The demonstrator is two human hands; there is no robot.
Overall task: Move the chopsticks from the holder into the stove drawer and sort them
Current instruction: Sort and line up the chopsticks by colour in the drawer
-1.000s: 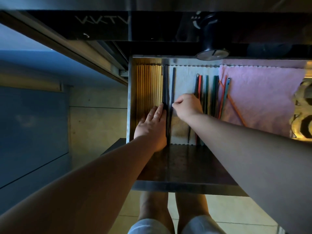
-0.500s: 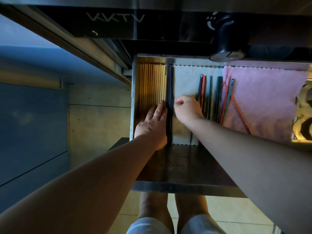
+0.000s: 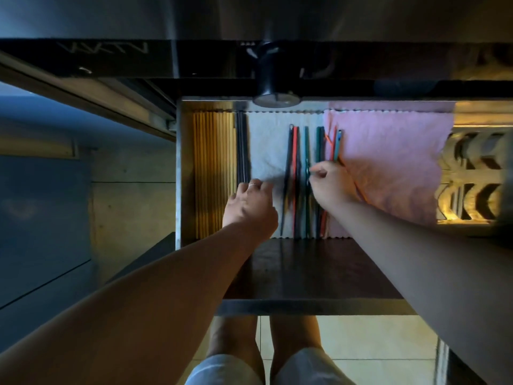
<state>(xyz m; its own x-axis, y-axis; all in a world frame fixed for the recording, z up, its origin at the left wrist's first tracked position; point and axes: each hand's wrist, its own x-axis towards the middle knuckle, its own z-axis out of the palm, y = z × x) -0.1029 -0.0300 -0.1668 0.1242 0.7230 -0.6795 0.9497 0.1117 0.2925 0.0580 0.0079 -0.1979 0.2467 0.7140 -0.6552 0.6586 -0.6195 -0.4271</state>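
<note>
Chopsticks [image 3: 295,151] are all lying in the drawer [image 3: 179,168]: wooden ones [image 3: 213,173] and black ones [image 3: 242,145] lined up left, coloured ones loose mid-drawer. I'm sorting colours now. My right hand [image 3: 330,187] is pinching a teal chopstick [image 3: 306,145]. My left hand [image 3: 249,207] is hovering, fingers loosely bent, holding nothing. Next move is pairing it with its match. Both hands have left the black pair since earlier.

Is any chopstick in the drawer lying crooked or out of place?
Yes. One orange chopstick lies diagonally on the pink cloth, passing under the right hand, while the wooden chopsticks and the black chopsticks lie straight and parallel. The right hand pinches a green chopstick.
</note>
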